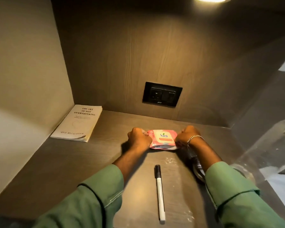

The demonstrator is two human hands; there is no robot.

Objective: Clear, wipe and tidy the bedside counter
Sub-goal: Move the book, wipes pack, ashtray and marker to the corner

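Observation:
A pink pack of wet wipes (163,139) lies on the dark wooden counter (56,165) near the back wall. My left hand (138,137) grips its left end and my right hand (187,134), with a chain bracelet at the wrist, grips its right end. A white marker with a black cap (160,191) lies lengthwise in front of the pack, between my forearms. A pale paperback book (78,123) rests flat in the back left corner. Some pale dust or smears (169,160) show on the counter just in front of the pack.
A black socket plate (162,94) is set in the back wall above the pack. A dark object (197,167) lies partly hidden under my right forearm. A clear plastic item (270,145) stands at the right edge. Walls close the counter at left and back.

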